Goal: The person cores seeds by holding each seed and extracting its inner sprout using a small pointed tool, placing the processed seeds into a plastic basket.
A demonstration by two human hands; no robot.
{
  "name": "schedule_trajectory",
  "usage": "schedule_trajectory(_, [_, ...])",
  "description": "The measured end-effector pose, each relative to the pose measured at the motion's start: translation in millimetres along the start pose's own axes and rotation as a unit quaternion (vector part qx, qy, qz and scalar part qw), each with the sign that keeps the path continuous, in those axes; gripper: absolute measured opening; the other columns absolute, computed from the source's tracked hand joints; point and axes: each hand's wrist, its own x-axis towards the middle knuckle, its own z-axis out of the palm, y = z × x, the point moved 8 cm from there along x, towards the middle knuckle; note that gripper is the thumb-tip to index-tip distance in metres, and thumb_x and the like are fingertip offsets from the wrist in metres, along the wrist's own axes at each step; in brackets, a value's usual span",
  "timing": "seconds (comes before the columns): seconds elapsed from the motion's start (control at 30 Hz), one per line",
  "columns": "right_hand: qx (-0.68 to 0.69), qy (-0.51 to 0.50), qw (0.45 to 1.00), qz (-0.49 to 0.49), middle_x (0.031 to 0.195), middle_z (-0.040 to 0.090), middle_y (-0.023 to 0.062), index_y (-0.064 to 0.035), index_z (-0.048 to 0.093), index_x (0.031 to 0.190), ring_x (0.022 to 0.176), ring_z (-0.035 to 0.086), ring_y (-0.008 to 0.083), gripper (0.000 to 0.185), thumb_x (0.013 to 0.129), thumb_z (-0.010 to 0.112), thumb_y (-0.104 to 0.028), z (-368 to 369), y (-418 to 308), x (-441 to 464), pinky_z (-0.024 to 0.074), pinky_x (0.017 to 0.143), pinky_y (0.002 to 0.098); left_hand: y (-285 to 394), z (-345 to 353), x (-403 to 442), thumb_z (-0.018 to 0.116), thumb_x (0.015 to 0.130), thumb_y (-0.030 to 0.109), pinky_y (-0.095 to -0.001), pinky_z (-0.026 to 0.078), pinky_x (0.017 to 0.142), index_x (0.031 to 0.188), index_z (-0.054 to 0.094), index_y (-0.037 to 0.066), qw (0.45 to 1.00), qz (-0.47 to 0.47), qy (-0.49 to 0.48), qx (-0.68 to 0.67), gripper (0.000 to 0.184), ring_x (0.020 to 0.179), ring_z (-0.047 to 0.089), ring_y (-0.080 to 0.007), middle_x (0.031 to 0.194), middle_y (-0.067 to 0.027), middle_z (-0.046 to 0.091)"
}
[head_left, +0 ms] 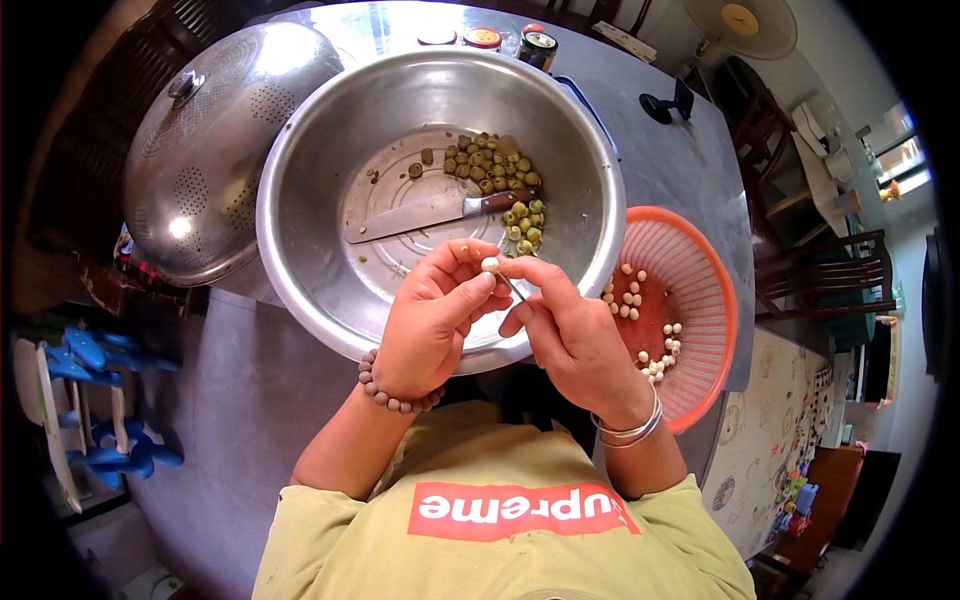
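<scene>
Head view: the left hand (445, 305) pinches a smooth, round white seed (490, 265) above the shiny metal basin (300, 255); the right hand (565, 325) pinches a thin, straight pick (514, 289) at it. Inside lies a wood-handled knife (420, 215).

You're viewing a bright scene through a wide lens that is bowing the edges and fading into black corners. Glare is whitening spots on the perforated steel dome (225, 125) and the far tabletop (380, 22); the window (903, 152) is washing out.
</scene>
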Motion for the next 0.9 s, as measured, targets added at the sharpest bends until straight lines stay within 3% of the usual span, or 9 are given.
schedule_trajectory(0.2, [-0.007, 0.007, 1.0, 0.012, 0.077, 0.061, 0.0191, -0.0051, 0.042, 0.116, 0.071, 0.064, 0.0283, 0.031, 0.086, 0.049, -0.003, 0.6, 5.5, 0.3, 0.0497, 0.059, 0.0339, -0.4, 1.8, 1.3, 0.051, 0.087, 0.003, -0.0291, 0.049, 0.077, 0.107, 0.049, 0.003, 1.0, 0.003, -0.02, -0.008, 0.02, 0.088, 0.057, -0.0146, 0.098, -0.0067, 0.058])
schedule_trajectory(0.27, [-0.012, 0.035, 0.999, -0.007, 0.071, 0.063, 0.0055, -0.0059, 0.045, 0.116, 0.054, 0.054, 0.007, 0.032, 0.086, 0.042, 0.002, -1.0, 4.3, 0.6, 0.0423, 0.05, 0.0215, -1.3, -0.7, 1.4, 0.052, 0.086, 0.003, -0.0291, 0.048, 0.077, 0.106, 0.049, 0.004, 1.0, 0.002, -0.005, 0.0, 0.02, 0.086, 0.057, -0.0139, 0.096, -0.0057, 0.058])
schedule_trajectory(0.4, [-0.017, 0.028, 0.999, -0.014, 0.071, 0.064, 0.0056, -0.0058, 0.045, 0.116, 0.054, 0.054, 0.0072, 0.031, 0.086, 0.042, 0.001, 0.1, 5.0, 1.4, 0.0424, 0.05, 0.0218, -2.0, -5.1, 1.3, 0.053, 0.086, 0.004, -0.029, 0.048, 0.077, 0.104, 0.05, 0.004, 1.0, -0.008, 0.005, 0.009, 0.019, 0.084, 0.057, -0.0131, 0.094, -0.0049, 0.057])
schedule_trajectory(0.6, [-0.014, 0.032, 0.999, -0.01, 0.071, 0.064, 0.0057, -0.0052, 0.045, 0.114, 0.054, 0.055, 0.0083, 0.029, 0.086, 0.042, 0.002, -2.2, 4.1, 1.0, 0.0431, 0.05, 0.0222, -1.8, -4.6, 1.3, 0.053, 0.086, 0.004, -0.0272, 0.047, 0.077, 0.103, 0.05, 0.005, 1.0, -0.011, 0.007, 0.021, 0.017, 0.082, 0.056, -0.0118, 0.092, -0.0043, 0.057])
schedule_trajectory(0.67, [-0.01, 0.003, 1.0, 0.023, 0.074, 0.06, 0.0183, -0.0039, 0.042, 0.113, 0.07, 0.063, 0.0298, 0.028, 0.085, 0.046, -0.001, -1.4, 4.5, 1.4, 0.0489, 0.059, 0.0349, -1.9, -4.4, 1.2, 0.054, 0.086, 0.005, -0.0269, 0.047, 0.077, 0.103, 0.051, 0.005, 1.0, -0.014, 0.007, 0.025, 0.018, 0.082, 0.056, -0.0114, 0.093, -0.0044, 0.058])
schedule_trajectory(0.9, [-0.018, 0.007, 1.0, 0.012, 0.074, 0.06, 0.0175, -0.0041, 0.041, 0.113, 0.07, 0.063, 0.0297, 0.029, 0.085, 0.045, 0.0, -2.2, 3.9, 0.7, 0.0488, 0.059, 0.0351, -3.0, -4.9, 1.1, 0.053, 0.087, 0.006, -0.0266, 0.046, 0.077, 0.106, 0.051, 0.004, 0.999, -0.015, 0.005, 0.034, 0.019, 0.082, 0.056, -0.011, 0.095, -0.0055, 0.059])
